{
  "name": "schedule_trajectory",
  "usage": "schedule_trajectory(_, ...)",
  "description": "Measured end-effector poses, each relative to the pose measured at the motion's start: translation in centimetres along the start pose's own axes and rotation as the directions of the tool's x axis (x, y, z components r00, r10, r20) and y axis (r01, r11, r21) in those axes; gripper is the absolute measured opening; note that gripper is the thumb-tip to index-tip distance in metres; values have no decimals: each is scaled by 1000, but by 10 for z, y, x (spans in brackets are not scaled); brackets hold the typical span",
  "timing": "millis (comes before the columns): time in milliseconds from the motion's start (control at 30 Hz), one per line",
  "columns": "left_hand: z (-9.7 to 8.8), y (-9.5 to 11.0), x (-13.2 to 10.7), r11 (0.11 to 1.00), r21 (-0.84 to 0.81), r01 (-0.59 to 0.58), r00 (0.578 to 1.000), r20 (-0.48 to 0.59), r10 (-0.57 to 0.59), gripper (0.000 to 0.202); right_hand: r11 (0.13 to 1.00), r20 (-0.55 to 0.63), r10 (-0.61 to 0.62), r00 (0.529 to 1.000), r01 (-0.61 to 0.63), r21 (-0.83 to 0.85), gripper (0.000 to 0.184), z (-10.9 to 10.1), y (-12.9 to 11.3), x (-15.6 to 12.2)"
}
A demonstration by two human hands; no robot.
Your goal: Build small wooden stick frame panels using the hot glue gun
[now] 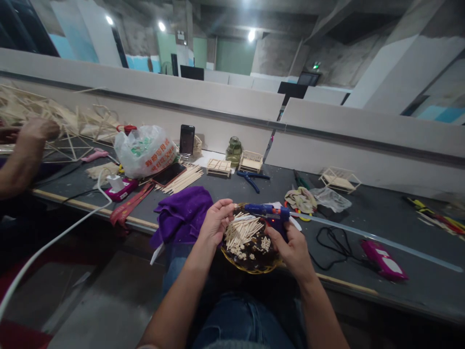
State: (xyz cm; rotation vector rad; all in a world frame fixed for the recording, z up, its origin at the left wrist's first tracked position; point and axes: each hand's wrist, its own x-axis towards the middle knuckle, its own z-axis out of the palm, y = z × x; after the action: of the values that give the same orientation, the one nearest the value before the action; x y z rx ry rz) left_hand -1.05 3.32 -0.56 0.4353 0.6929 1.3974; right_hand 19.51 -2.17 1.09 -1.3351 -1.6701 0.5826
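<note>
My right hand (295,248) is wrapped round the handle of a blue glue gun (262,209), its nozzle pointing left. A long translucent glue stick (374,240) runs out of the gun's back end to the right. At the nozzle tip, the fingertips of my left hand (217,222) are pinched together; whatever small thing they hold is too small to make out. Below both hands, a dark basket with a yellow rim (250,270) holds short wooden sticks (244,233) and small cut wooden pieces (239,252). A purple cloth (185,213) lies beside my left hand.
Blue pliers (250,179), small stick-built frames (218,167), a green bottle (234,151) and a phone (186,140) stand behind. A plastic bag (145,152) is left, a pink power strip (385,260) right. Another person's hand (39,130) works at far left.
</note>
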Motion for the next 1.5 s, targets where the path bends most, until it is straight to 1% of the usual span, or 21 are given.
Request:
schedule_trajectory(167, 2, 1, -1, 1000, -2, -6, 1000, 0, 6, 41, 1000, 6, -1, 1000, 0, 1, 43, 0, 1, 0)
schedule_trajectory(333, 1, 1, 0, 1000, -2, 1, 1000, 3, -1, 42, 1000, -13, -12, 1000, 12, -29, 43, 0, 1, 1)
schedule_trajectory(500, 0, 0, 0, 1000, -6, -5, 1000, 6, 5, 41, 999, -4, -16, 1000, 16, -46, 43, -1, 0, 0)
schedule_trajectory(733, -2, -2, 2, 1000, 8, -26, 1000, 6, 26, 39, 1000, 12, -17, 1000, 17, -23, 42, -2, -3, 0)
schedule_trajectory(1000, -2, -2, 2, 1000, 13, -28, 1000, 4, 28, 41, 1000, 51, 20, 999, -21, 9, 45, -2, -2, 0)
schedule_trajectory(1100, -2, -1, 2, 1000, 15, -27, 1000, -6, 27, 41, 1000, 39, 26, 999, -27, 7, 44, -5, -2, 0)
schedule_trajectory(1167, -1, -1, 2, 1000, 9, -27, 1000, -11, 27, 41, 999, 19, 31, 999, -31, 15, 43, -12, -3, 1)
schedule_trajectory(1267, 0, 0, 1, 1000, -3, -25, 1000, -10, 25, 41, 996, -53, 80, 995, -78, 33, 40, -29, -4, 2)
schedule_trajectory(1367, 1, -1, 1, 1000, -8, -30, 1000, -8, 30, 40, 979, -116, 199, 973, -192, 68, 41, -47, 2, 6)
schedule_trajectory(1433, 1, -2, 1, 999, -2, -43, 999, -5, 43, 40, 951, -143, 291, 946, -270, 152, 45, -56, 12, 11)
schedule_trajectory(1500, 1, -2, 2, 999, 7, -51, 999, 1, 51, 40, 911, -161, 364, 917, -314, 269, 48, -58, 26, 15)
